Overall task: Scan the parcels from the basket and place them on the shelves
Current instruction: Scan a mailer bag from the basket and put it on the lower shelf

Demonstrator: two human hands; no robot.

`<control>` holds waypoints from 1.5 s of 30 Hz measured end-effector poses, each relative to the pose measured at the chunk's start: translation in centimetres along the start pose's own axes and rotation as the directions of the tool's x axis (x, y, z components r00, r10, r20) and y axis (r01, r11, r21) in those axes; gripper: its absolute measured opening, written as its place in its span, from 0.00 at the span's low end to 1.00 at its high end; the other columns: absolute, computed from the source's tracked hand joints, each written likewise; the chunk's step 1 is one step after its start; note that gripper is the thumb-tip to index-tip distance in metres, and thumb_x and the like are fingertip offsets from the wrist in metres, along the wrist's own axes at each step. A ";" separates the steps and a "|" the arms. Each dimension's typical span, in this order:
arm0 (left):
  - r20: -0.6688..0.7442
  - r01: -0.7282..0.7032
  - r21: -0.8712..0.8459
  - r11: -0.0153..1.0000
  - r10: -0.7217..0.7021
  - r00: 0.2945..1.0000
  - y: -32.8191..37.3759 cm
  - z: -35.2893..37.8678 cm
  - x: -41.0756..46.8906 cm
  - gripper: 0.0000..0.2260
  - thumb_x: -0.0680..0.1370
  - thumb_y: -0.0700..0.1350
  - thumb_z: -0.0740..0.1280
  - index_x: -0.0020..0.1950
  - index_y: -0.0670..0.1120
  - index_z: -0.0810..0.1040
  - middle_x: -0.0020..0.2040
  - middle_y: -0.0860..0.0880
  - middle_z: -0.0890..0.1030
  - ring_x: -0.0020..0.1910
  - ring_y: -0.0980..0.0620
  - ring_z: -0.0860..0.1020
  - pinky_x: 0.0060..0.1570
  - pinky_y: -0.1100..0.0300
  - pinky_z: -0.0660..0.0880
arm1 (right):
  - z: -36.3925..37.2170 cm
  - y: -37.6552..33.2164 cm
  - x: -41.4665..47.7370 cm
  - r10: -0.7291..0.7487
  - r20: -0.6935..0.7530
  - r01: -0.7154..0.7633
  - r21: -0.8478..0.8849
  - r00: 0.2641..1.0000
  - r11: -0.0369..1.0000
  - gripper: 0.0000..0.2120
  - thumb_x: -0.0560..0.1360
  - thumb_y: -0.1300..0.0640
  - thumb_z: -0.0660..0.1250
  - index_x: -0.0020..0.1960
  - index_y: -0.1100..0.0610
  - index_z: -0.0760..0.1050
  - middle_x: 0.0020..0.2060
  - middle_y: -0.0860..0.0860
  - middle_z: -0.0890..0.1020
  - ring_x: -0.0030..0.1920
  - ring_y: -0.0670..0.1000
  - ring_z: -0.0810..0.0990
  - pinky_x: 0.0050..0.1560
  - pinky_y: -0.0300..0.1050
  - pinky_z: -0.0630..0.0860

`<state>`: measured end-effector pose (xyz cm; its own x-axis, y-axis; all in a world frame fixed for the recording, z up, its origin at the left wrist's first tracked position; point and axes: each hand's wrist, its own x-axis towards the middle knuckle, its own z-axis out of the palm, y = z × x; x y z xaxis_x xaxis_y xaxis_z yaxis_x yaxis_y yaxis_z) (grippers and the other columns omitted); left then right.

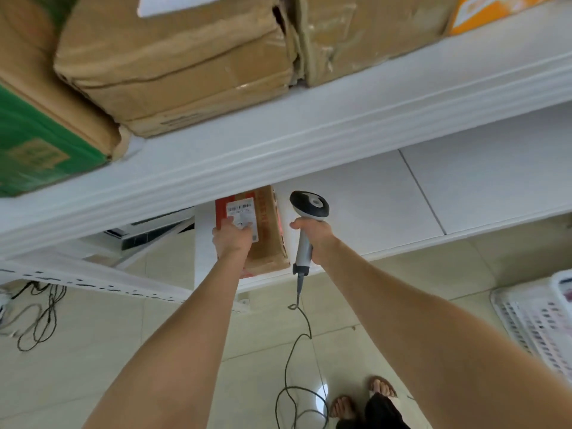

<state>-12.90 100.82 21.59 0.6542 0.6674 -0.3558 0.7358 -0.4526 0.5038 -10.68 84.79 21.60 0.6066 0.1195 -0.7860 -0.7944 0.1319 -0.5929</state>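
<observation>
A small brown cardboard parcel (267, 243) with a white barcode label and a red side lies on the lower white shelf (402, 205), partly under the upper shelf's edge. My left hand (232, 239) rests on top of the parcel, fingers over its label. My right hand (312, 239) grips the handle of a grey and black barcode scanner (308, 212) just right of the parcel, head pointing up and away. The scanner's cable (294, 360) hangs to the floor. The white basket (538, 323) stands at the right edge.
The upper white shelf (278, 144) carries large taped brown boxes (176, 66), a green box (37, 150) at the left and an orange one (495, 10) at the right. Loose black cables (40, 317) lie on the tiled floor at left. My feet (365, 400) are below.
</observation>
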 end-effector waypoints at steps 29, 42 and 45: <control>0.734 -0.749 0.086 0.657 0.467 0.494 26.6 19.7 -47.3 0.22 0.80 0.40 0.61 0.74 0.44 0.64 0.72 0.43 0.67 0.69 0.45 0.68 0.62 0.56 0.67 | -46.4 0.6 -28.1 0.022 -0.496 0.374 0.682 0.868 0.628 0.15 0.72 0.52 0.75 0.54 0.56 0.75 0.37 0.52 0.78 0.36 0.49 0.77 0.42 0.45 0.75; 0.804 -0.860 0.032 0.510 0.498 0.325 31.3 30.8 -61.8 0.18 0.81 0.38 0.60 0.71 0.43 0.69 0.68 0.44 0.72 0.65 0.46 0.73 0.57 0.58 0.71 | -62.0 5.2 -32.3 0.090 -0.551 0.432 0.736 0.830 0.522 0.14 0.75 0.50 0.71 0.54 0.57 0.75 0.42 0.53 0.79 0.43 0.51 0.79 0.46 0.50 0.77; 0.828 -0.869 0.018 0.495 0.479 0.291 32.7 34.6 -63.3 0.18 0.80 0.39 0.61 0.71 0.44 0.69 0.68 0.44 0.72 0.64 0.46 0.74 0.57 0.58 0.71 | -65.4 5.6 -32.2 0.143 -0.578 0.448 0.745 0.803 0.495 0.14 0.75 0.51 0.72 0.54 0.57 0.74 0.42 0.52 0.79 0.42 0.50 0.78 0.42 0.48 0.75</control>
<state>-24.17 23.35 33.34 0.6876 -0.5126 -0.5142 -0.2005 -0.8148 0.5440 -36.82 17.32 32.18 0.3547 -0.4539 -0.8174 -0.0971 0.8516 -0.5151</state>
